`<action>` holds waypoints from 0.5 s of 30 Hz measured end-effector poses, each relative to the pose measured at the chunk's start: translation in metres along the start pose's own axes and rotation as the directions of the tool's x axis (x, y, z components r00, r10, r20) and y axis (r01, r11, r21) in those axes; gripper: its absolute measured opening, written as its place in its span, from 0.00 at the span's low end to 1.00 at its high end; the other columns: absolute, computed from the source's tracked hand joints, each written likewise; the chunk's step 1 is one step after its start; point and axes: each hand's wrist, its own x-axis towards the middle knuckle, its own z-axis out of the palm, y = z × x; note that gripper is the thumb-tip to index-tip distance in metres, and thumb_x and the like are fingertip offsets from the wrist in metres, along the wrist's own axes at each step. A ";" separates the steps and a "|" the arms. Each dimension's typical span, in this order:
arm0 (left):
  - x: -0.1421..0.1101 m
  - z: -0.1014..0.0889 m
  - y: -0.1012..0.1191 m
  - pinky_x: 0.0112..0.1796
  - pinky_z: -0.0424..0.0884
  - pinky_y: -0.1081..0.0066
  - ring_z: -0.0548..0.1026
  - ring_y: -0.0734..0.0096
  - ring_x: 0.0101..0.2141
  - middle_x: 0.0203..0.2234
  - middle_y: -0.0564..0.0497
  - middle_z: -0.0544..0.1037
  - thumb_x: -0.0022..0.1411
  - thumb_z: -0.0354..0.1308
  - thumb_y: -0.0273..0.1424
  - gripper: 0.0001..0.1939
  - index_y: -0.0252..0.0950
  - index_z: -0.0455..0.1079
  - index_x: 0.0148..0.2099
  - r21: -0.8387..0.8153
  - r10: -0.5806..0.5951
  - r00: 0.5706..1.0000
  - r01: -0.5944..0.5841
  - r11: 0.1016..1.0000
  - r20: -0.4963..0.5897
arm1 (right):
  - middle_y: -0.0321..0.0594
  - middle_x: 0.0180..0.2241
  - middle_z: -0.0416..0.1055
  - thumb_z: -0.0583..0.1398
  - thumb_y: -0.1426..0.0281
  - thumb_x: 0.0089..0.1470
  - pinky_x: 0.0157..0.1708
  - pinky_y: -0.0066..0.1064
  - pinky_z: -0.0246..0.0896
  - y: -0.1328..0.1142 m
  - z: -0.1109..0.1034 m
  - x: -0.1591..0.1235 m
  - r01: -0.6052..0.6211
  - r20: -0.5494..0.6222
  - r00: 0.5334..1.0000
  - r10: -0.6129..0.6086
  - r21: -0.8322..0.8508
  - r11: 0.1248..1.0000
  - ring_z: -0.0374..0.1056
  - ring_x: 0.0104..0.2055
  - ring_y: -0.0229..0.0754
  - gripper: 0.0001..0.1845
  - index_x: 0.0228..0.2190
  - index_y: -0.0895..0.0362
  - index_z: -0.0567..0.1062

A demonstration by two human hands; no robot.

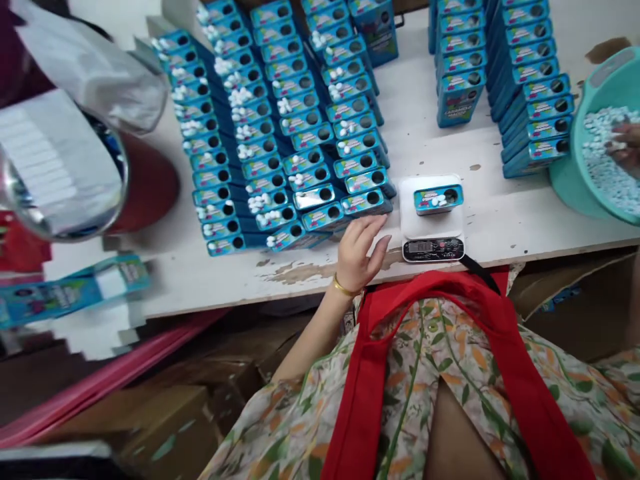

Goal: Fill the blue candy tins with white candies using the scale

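1 scuffed white table (pixel 420 148), cartons (pixel 167 420) beneath; left grip (pixel 358 257) released, right grip (pixel 627 147) unclear in bucket (pixel 575 190)

Pale pellets (pixel 611 181) loose in a turquoise tub (pixel 575 190), one blue box (pixel 424 200) (pellets atop) on the scale (pixel 413 223)

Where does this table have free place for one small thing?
Bare table shows beyond the scale, between the left and right groups of blue boxes, and between the scale and the turquoise tub. The left part is crowded with rows of boxes.

Right hand (pixel 628 147) and teal tub (pixel 575 189) are cut off
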 end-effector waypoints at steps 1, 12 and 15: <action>-0.010 0.003 -0.005 0.51 0.76 0.60 0.78 0.61 0.50 0.48 0.41 0.81 0.74 0.50 0.38 0.18 0.37 0.70 0.59 -0.013 -0.035 0.999 0.036 0.999 0.007 | 0.48 0.33 0.72 0.61 0.83 0.60 0.24 0.28 0.56 0.004 -0.006 0.001 -0.006 -0.009 1.000 0.006 0.007 1.000 0.66 0.25 0.25 0.14 0.23 0.62 0.68; -0.098 0.060 -0.035 0.54 0.73 0.56 0.75 0.58 0.52 0.50 0.37 0.77 0.73 0.49 0.41 0.22 0.33 0.70 0.59 0.008 -0.183 0.979 0.183 0.983 0.087 | 0.39 0.26 0.69 0.64 0.84 0.58 0.22 0.23 0.54 -0.075 0.064 -0.172 0.298 0.390 0.859 -0.332 0.147 0.943 0.66 0.25 0.26 0.07 0.32 0.63 0.78; -0.104 0.070 -0.038 0.55 0.72 0.55 0.75 0.57 0.53 0.51 0.37 0.77 0.72 0.51 0.40 0.21 0.34 0.70 0.60 0.005 -0.151 0.988 0.151 0.989 0.033 | 0.36 0.22 0.70 0.64 0.84 0.57 0.22 0.26 0.58 -0.106 0.106 -0.225 0.405 0.563 0.752 -0.342 0.015 0.914 0.62 0.21 0.27 0.06 0.34 0.62 0.79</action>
